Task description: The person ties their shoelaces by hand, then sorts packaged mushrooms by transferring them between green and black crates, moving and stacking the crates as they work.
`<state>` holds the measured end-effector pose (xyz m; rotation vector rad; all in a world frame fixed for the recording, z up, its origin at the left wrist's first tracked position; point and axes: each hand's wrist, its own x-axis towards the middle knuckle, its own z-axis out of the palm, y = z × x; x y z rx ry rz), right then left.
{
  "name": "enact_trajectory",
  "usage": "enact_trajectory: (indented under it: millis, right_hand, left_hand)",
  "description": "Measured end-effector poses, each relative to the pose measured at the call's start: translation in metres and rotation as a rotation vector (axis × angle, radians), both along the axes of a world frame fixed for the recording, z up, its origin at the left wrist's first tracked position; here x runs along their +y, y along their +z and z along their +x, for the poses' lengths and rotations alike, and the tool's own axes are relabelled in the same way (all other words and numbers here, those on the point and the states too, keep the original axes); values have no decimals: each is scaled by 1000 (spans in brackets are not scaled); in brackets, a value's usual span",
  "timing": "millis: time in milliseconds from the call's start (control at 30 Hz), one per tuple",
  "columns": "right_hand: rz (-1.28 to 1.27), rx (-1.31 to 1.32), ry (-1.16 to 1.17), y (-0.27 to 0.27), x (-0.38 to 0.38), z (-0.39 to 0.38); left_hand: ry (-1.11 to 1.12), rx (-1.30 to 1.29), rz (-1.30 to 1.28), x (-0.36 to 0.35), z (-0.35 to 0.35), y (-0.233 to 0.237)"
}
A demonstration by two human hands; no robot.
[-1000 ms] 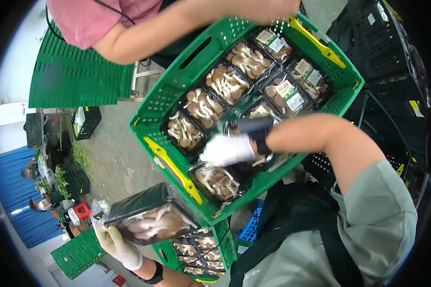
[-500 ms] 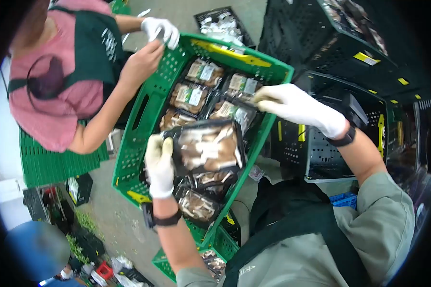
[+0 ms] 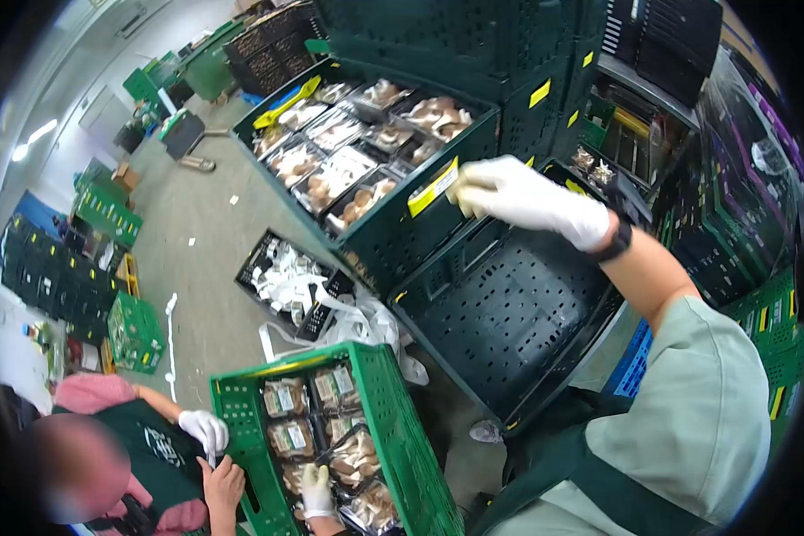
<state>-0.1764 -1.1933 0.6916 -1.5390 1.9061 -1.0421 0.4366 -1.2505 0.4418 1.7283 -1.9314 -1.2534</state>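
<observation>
My left hand [image 3: 316, 493], in a white glove, is low inside the green crate [image 3: 393, 420]. It grips the left edge of a black tray of brown-and-white mushrooms under clear film [image 3: 355, 459], tilted over the other packs. Labelled mushroom packs [image 3: 289, 438] lie in rows around it. My gloved right hand [image 3: 514, 198] is raised beside the yellow label [image 3: 434, 188] of a dark green crate [image 3: 380, 255] full of mushroom packs. Its fingers are loosely bent and apart, with no pack in them.
Below my right arm sits a black crate [image 3: 509, 304] with a perforated floor. A small black crate [image 3: 286, 281] holds crumpled labels and film. A co-worker's gloved hand [image 3: 204, 431] and bare hand [image 3: 223, 482] meet at the green crate's left side. Stacked dark crates [image 3: 545, 54] rise behind.
The view has swung up towards the dark crates. My right hand has left the green crate's rim for the labelled dark crate. My left hand and its pack are lower in view.
</observation>
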Motion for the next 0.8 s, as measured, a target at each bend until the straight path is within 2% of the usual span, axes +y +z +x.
enact_trajectory:
  millis: [33,67,100,167,200,233,267,300,367,400,433,467,500,533,567,600,633,700,733,800]
  right_hand:
    - [-48,42,-36,15,-16,-19]
    - [-132,147,-78,21,-35,-43]
    - [-218,253,-119,24,-57,-68]
    - [-84,185,-292,27,-101,-112]
    - [-116,325,-308,22,-125,-131]
    - [-147,463,-318,12,-152,-150]
    - [-125,421,-305,-3,-185,-164]
    - [-53,563,-311,-3,-204,-163]
    - [93,680,-293,-7,-228,-166]
    - [50,607,-292,-20,-234,-166]
    - [233,884,-161,-21,-235,-165]
    - [243,1090,-86,-22,-237,-152]
    - [417,1127,-88,-19,-237,-138]
    - [341,1254,-132,-1,-221,-98]
    - [214,1352,-153,-42,-256,-148]
    - [343,905,-261,-50,-285,-185]
    - [384,877,-189,-37,-283,-179]
    - [458,935,-149,-36,-291,-188]
    - [475,960,-85,-35,-296,-200]
    - [444,875,-87,-34,-288,-204]
  left_hand:
    - [-30,-109,-138,0,-14,-23]
    - [61,-212,-324,6,-29,-42]
    - [109,-218,-398,6,-28,-58]
    - [190,-377,-385,11,-27,-68]
    - [228,-311,-596,18,-19,-81]
    - [253,-313,-275,22,-49,-15]
    - [183,-315,-327,20,-34,-20]
    - [114,-320,-375,19,-17,-22]
    - [102,-288,-277,17,-47,16]
    - [-3,-397,-311,11,-41,4]
    - [-17,-404,-143,12,-49,5]
    - [-153,-534,-191,10,-43,-11]
    - [-197,-593,-390,7,-18,-59]
    - [132,-416,-338,6,-43,-55]
    - [227,-469,-369,7,-49,-59]
    - [267,-487,-334,10,-62,-44]
    - [298,-499,-305,12,-70,-26]
    - [200,-422,-501,11,-43,-31]
    - [321,-330,-513,9,-21,-52]
    - [402,-203,-407,11,-26,-27]
